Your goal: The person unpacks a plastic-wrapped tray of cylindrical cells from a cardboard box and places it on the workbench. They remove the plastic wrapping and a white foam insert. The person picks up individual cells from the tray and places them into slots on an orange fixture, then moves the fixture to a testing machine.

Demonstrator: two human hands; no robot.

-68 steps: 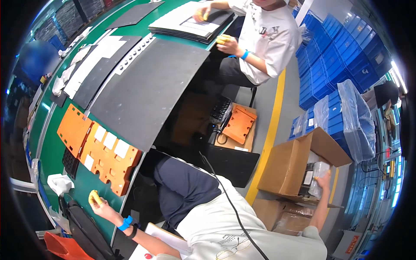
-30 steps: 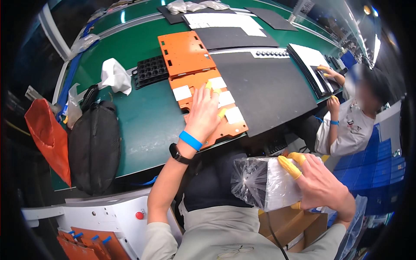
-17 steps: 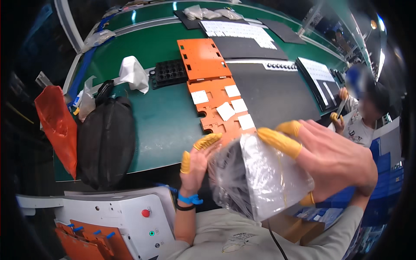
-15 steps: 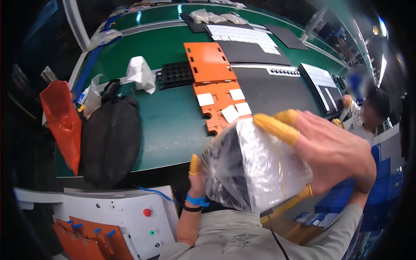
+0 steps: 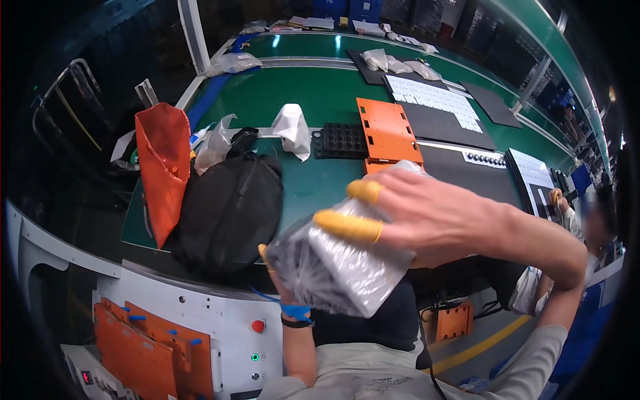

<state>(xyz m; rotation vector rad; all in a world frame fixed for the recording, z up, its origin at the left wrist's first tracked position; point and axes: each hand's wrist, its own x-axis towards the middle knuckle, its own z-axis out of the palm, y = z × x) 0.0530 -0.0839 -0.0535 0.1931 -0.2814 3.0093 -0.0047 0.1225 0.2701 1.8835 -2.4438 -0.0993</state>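
Observation:
A boxy package in clear, wrinkled plastic film is held in front of my body, above the table's near edge. One end is dark, the broad side whitish. My right hand is closed over its top and right side, yellow finger cots on the fingers. At its left end is my left hand, with a blue band at the wrist. Only a yellow-tipped digit and part of the palm show there; the package hides the other fingers. Just beyond lies the orange fixture plate, its near part covered by my right hand.
On the green table are a black bag, an orange pouch, a white crumpled wrapper and a black tray. A white machine stands lower left. Another person's hand works at the right.
My view has swung left, so the table things sit farther right. The package has tilted and come left in the picture, with my right hand now over its top.

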